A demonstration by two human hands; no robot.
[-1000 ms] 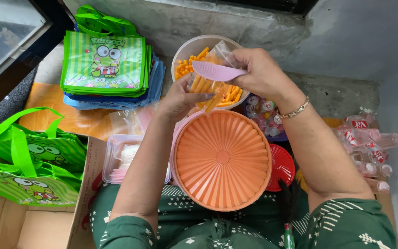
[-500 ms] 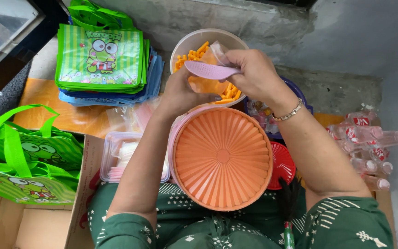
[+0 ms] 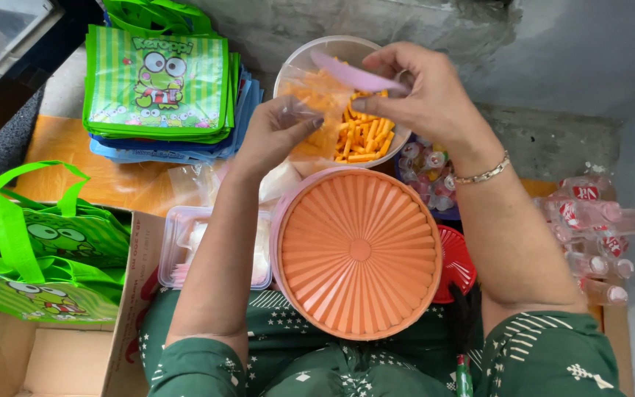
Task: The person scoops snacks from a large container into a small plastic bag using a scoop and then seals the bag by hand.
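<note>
Between the fingertips of both hands hangs a small clear plastic bag (image 3: 316, 110) partly filled with orange stick-shaped snacks. The left hand (image 3: 277, 136) pinches the bag's lower edge, thumb and fingers closed on the plastic. The right hand (image 3: 424, 92) has its fingers closed around a flat pink plastic scoop (image 3: 358, 75), whose blade reaches over the bag's mouth; a metal bracelet (image 3: 483, 175) circles that wrist. Just behind and below the fingers sits a round pale plastic bowl (image 3: 295, 62) holding more orange sticks (image 3: 365, 136). Nearer the body, under both forearms, rests a round ribbed orange plastic lid (image 3: 358, 250) on its container. Beside the left forearm lies a clear rectangular plastic box (image 3: 181, 246). Well left of the fingers is a stack of green striped frog-print tote bags (image 3: 156, 77). Right of the right forearm lie small clear plastic bottles (image 3: 593, 220).
</note>
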